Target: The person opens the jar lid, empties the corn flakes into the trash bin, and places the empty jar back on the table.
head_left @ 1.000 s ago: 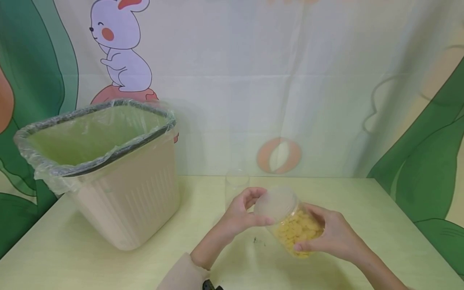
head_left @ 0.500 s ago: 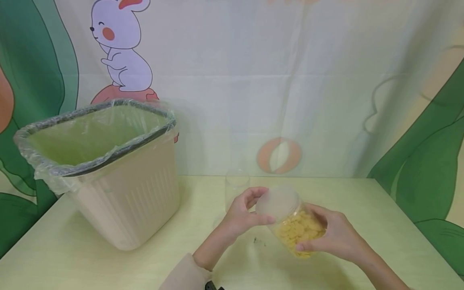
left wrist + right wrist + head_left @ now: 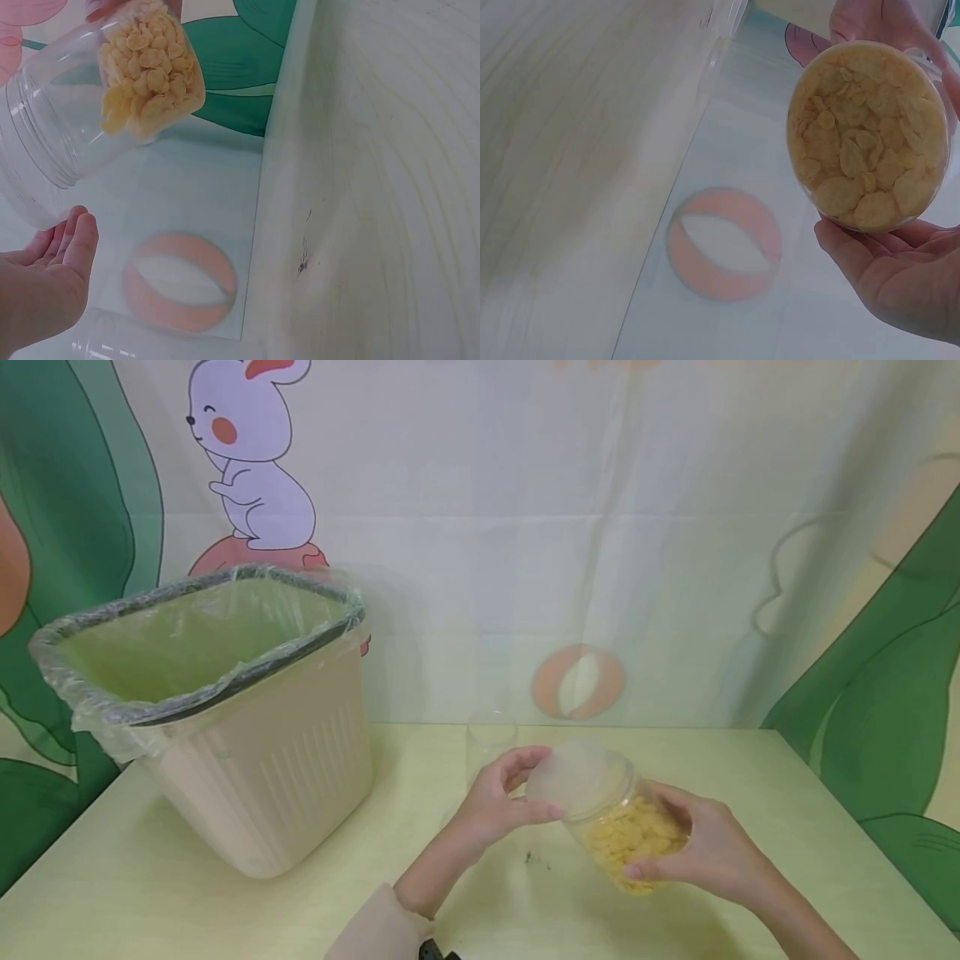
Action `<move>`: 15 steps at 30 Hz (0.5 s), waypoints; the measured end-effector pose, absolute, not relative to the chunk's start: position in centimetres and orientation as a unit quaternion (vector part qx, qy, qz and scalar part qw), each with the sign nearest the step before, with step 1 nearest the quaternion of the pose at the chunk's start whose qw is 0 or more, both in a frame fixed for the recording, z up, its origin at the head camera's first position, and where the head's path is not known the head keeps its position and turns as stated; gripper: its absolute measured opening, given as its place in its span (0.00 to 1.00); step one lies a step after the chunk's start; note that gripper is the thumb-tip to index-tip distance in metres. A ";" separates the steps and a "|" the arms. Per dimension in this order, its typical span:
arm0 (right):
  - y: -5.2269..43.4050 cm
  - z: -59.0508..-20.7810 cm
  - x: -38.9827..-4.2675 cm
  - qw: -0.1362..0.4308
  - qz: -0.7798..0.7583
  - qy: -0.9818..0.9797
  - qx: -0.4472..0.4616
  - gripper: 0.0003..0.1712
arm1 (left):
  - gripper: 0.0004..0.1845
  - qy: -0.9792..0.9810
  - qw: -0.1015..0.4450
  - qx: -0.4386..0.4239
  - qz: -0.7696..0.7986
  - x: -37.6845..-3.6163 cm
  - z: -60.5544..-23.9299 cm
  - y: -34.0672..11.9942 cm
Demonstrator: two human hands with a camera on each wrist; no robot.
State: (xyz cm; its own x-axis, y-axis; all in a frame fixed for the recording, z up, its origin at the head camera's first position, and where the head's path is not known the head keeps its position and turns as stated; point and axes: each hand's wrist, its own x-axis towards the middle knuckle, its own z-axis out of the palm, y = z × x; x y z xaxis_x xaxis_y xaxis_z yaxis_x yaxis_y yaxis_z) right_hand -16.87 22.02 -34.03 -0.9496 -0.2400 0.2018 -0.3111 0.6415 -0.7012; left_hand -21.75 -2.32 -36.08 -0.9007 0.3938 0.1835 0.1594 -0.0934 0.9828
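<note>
A clear jar (image 3: pixel 637 835) part-filled with yellow flakes, which look like cornflakes, is tilted above the table with its mouth toward the left. My right hand (image 3: pixel 708 847) grips the jar around its lower half. My left hand (image 3: pixel 495 806) pinches a translucent round lid (image 3: pixel 566 781) by its edge, thumb below and fingers above. The lid stands off from the jar's mouth on one side and overlaps it in the head view. In the right wrist view the jar's base (image 3: pixel 866 142) faces the camera, flakes packed against it.
A lined beige trash bin (image 3: pixel 262 777) stands at the left. Behind my left hand is a clear cylindrical container (image 3: pixel 491 739), partly hidden. Small dark marks (image 3: pixel 528 857) show on the pale table (image 3: pixel 787 827). A printed cloth (image 3: pixel 675 568) hangs behind the table.
My right hand has shifted the jar slightly to the right. The lid, in my left hand, has come away from the jar's mouth, and the rim now shows beside it.
</note>
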 end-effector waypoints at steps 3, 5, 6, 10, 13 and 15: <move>22.2 -34.0 -16.9 0.046 0.397 -0.904 0.149 0.47 | 0.33 0.669 0.084 0.209 0.708 -21.9 -36.2 -2.4; 22.4 -34.0 -16.9 0.044 0.400 -0.904 0.146 0.47 | 0.33 0.670 0.085 0.210 0.707 -21.9 -36.3 -2.5; 22.5 -34.0 -16.9 0.042 0.400 -0.904 0.144 0.47 | 0.33 0.670 0.085 0.210 0.706 -21.9 -36.3 -2.5; 22.9 -34.1 -16.9 0.039 0.398 -0.907 0.136 0.47 | 0.33 0.675 0.088 0.210 0.702 -21.9 -36.5 -2.7; 23.3 -34.1 -16.9 0.037 0.396 -0.908 0.132 0.48 | 0.33 0.685 0.091 0.207 0.693 -22.0 -36.6 -2.8; 23.5 -34.1 -16.9 0.036 0.393 -0.910 0.130 0.48 | 0.33 0.692 0.090 0.206 0.686 -22.1 -36.7 -3.0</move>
State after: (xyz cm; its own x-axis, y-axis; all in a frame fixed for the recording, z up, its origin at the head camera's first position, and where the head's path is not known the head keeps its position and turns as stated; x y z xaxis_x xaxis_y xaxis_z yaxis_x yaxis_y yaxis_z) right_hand -16.92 23.52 -34.08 -0.9637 -0.2083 0.1672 -0.2646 0.6580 -0.7050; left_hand -22.06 -2.96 -36.72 -0.8991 0.4085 0.1573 0.1606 -0.0265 0.9867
